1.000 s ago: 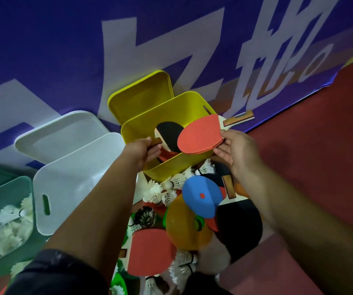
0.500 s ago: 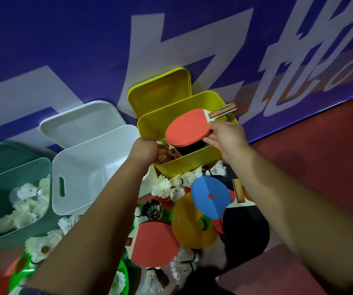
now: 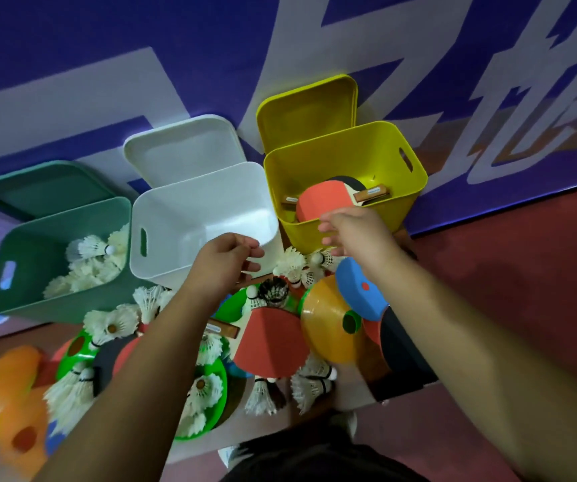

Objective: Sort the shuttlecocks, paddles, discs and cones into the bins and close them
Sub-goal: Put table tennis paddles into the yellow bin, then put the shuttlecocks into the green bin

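A red paddle (image 3: 325,205) lies inside the yellow bin (image 3: 346,231) on top of a black one, handle pointing right. My right hand (image 3: 356,231) hovers empty at that bin's near rim, fingers apart. My left hand (image 3: 224,262) is empty too, fingers loosely spread in front of the white bin (image 3: 196,217), which holds nothing visible. The green bin (image 3: 47,293) holds several white shuttlecocks (image 3: 96,248). On the floor below lie another red paddle (image 3: 273,342), an orange disc (image 3: 329,325), a blue disc (image 3: 360,290) and loose shuttlecocks (image 3: 294,266).
All three bins stand open against a purple banner wall, their lids (image 3: 308,109) leaning behind them. Orange cones (image 3: 5,394) and green discs (image 3: 210,387) with more shuttlecocks crowd the lower left. Red floor (image 3: 509,273) stretches to the right. My dark trouser leg shows at the bottom.
Both hands let go of their paddles, which now lie in the yellow bin. The hands have pulled back toward me, and the view has swung left, showing the green bin fully.
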